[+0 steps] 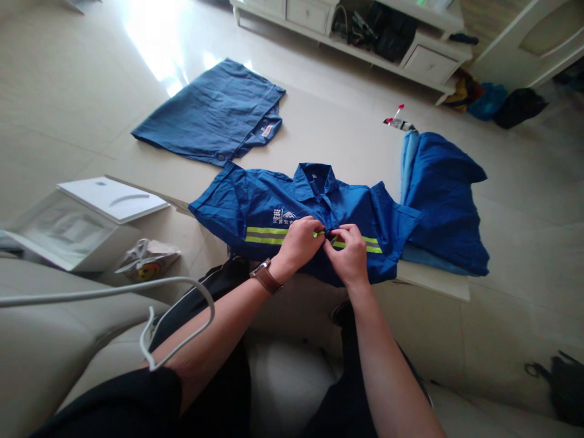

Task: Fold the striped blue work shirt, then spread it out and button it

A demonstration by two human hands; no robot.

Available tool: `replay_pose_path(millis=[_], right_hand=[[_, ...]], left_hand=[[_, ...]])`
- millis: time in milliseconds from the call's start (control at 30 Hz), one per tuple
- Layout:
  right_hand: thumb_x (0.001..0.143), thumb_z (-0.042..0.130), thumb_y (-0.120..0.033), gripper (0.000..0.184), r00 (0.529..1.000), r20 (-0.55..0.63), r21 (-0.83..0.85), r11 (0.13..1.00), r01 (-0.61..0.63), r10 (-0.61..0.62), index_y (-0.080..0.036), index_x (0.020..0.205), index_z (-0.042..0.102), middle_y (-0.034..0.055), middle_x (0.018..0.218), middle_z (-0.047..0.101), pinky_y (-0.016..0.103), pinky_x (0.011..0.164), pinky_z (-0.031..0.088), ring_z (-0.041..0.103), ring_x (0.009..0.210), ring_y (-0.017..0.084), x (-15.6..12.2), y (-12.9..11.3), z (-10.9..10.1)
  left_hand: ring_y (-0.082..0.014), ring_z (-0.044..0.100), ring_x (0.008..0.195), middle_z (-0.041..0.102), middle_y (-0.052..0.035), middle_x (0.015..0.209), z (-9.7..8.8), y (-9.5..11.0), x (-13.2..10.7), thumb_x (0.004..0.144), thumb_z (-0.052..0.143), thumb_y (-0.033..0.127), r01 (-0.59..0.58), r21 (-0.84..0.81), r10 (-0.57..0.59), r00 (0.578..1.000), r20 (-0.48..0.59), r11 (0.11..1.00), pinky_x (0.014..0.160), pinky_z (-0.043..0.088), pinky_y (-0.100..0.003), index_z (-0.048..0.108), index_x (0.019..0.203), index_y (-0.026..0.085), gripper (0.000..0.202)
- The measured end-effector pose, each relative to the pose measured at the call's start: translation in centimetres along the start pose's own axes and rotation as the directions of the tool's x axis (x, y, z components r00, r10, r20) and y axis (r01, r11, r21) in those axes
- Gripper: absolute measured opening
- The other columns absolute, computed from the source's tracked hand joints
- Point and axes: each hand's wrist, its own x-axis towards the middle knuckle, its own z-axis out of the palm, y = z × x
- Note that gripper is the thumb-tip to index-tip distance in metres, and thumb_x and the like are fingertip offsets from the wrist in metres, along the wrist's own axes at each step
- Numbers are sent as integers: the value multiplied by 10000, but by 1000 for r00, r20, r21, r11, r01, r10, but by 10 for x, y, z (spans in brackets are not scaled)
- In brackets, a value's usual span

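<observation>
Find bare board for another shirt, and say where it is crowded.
Bare board shows between the folded navy shirt, the blue shirt's collar and the bunched blue garment. Crowded where the left hand and right hand meet on the shirt's front.

A black short sleeve [104,404] ended above the bare forearms, and black trousers [201,304] with thin white piping [182,313] showed below. The left hand [298,243] and right hand [347,252] were ungloved. On the left wrist sat a wristwatch [266,275] with a brown leather strap and a silvery case (its dial turned out of sight).
</observation>
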Motion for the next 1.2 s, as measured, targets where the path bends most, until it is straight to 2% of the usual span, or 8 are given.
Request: replay_pose_path(millis=[67, 200, 400, 633, 767, 1000, 1200], right_hand=[[865, 638, -246, 107, 999, -3, -33, 999, 32, -32, -178, 867, 720, 106, 1018, 629, 380, 828, 548, 646, 915, 235, 0, -1, -1], [869, 587, -191, 140, 996, -11, -51, 995, 91, -91, -192, 755, 668, 91, 964, 649, 354, 821, 523, 655, 905, 223, 0, -3, -3], [875, 538, -188, 143, 995, -47, -21, 996, 83, -84, -196, 735, 565, 86, 914, 655, 333, 785, 514, 642, 866, 210, 3, -1, -5], [874, 569, -251, 155, 998, -46, 27, 999, -46, 47, -188, 737, 602, 91, 901, 663, 329, 751, 536, 642, 828, 205, 3, 3, -4], [877, 571, -256, 163, 997, -49, 46, 997, -61, 63, -179, 743, 624, 90, 903, 674, 323, 742, 542, 648, 808, 197, 3, 3, -4], [873, 621, -294, 185, 996, 22, 109, 990, -85, 83, -168, 778, 718, 89, 927, 688, 308, 709, 551, 662, 780, 186, 2, 7, -7], [888, 598, -283, 190, 996, -27, 78, 994, -82, 84, -166, 787, 708, 95, 933, 691, 320, 714, 548, 660, 779, 191, 1, 5, -2]], left_hand=[[-154, 655, 807, 740, -64, 900, 0, -1, 0, 849, 662, 99, -10, 4, 10, 1000, 9, 1000, 773, 495, -261, 777, 871, 132, 122], [-160, 662, 827, 743, -64, 926, -2, -2, 1, 863, 636, 95, -28, 37, 28, 999, 22, 999, 798, 500, -266, 807, 932, 150, 192], [-167, 660, 853, 731, -67, 949, -1, -3, 1, 890, 588, 77, -92, 71, 89, 995, 48, 993, 818, 500, -269, 825, 987, 166, 272], [-153, 637, 815, 709, -61, 895, 0, -4, 5, 915, 605, 100, -140, 52, 133, 985, 114, 989, 798, 481, -261, 817, 907, 158, 220], [-151, 624, 803, 701, -60, 884, -1, -4, 5, 908, 601, 87, -163, 53, 156, 981, 117, 985, 776, 458, -264, 812, 892, 148, 220], [-144, 583, 762, 667, -51, 852, -1, -5, 3, 898, 558, 76, -193, 79, 181, 974, 139, 978, 737, 420, -273, 768, 787, 156, 251], [-137, 542, 725, 631, -43, 805, -2, -6, 3, 888, 545, 73, -233, 87, 220, 966, 137, 969, 711, 378, -287, 701, 700, 148, 256]])
